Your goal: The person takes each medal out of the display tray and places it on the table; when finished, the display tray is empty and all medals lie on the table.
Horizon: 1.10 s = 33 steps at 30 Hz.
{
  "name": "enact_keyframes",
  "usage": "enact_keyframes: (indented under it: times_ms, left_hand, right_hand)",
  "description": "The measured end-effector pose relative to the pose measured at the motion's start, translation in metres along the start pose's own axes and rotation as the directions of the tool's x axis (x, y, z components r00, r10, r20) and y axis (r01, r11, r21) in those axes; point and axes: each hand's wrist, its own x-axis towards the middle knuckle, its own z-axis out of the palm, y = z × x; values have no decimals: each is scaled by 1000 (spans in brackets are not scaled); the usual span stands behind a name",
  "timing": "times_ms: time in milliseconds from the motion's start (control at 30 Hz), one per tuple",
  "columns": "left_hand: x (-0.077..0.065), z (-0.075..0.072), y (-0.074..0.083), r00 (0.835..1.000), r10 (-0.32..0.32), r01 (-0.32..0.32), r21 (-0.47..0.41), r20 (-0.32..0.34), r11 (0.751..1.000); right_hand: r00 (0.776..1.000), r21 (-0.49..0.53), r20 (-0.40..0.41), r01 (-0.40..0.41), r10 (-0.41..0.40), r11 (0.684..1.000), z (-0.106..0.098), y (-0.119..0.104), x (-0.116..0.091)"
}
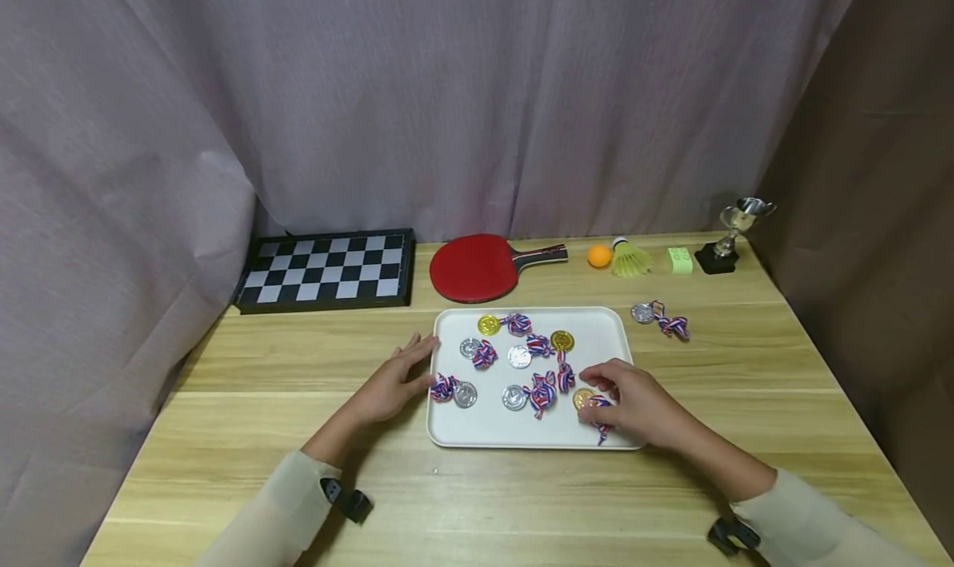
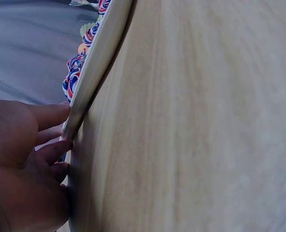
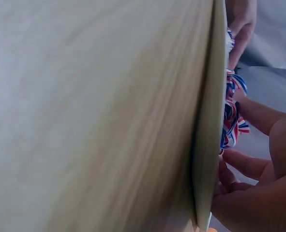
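We've got a white tray (image 1: 477, 430) on the counter (image 1: 477, 509), approx. 7 medals on it w/ striped ribbons bunched up: 3 gold, 4 silver. One loose silver medal (image 1: 642, 313) w/ its ribbon (image 1: 674, 327) sits off the tray, just beyond its far R corner. So we'd judge most of the medals are sorted onto the tray, w/ that one not yet on it.

Our R hand (image 1: 632, 403) is over the tray's near R part, at a gold medal (image 1: 584, 398) lying there. Thumb & fingers bend round its ribbon (image 1: 600, 422) and touch it; we can't tell if that grip is pinching or merely resting, so we'd call this medal's placing maybe unfinished. Our L hand (image 1: 391, 386) is at the tray's L edge, fingertips against the rim, grip released; prob. just steadying.

Layout on the tray looks loose, no neat rows, so tidying may be left too, but that's a guess.

Rest of the kit looks untouched. Beyond the tray: red bat (image 1: 473, 269). Far L of the tray: chessboard (image 1: 325, 273). Past the tray's far R corner, in order going R: orange ball (image 1: 599, 256), shuttlecock (image 1: 630, 259), green block (image 1: 680, 260), trophy (image 1: 726, 244).
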Motion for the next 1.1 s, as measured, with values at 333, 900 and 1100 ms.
enact_keyframes:
  times_ms: [333,900,1100]
  left_hand:
    - [0,0,-1,1000,11,-11,15,-4,1000]
    - [-1,0,1,1000,16,-16,1,-7,1000]
    - [-1,1,0,1000,17,-17,-22,-9,1000]
  right_hand:
    - [999,-35,-22,27,-28,999,3,1,-3]
    - [999,26,-13,48,-48,999,-3,3,-2]
    - [1000,236,4,2,-3,972,-19,5,-6]
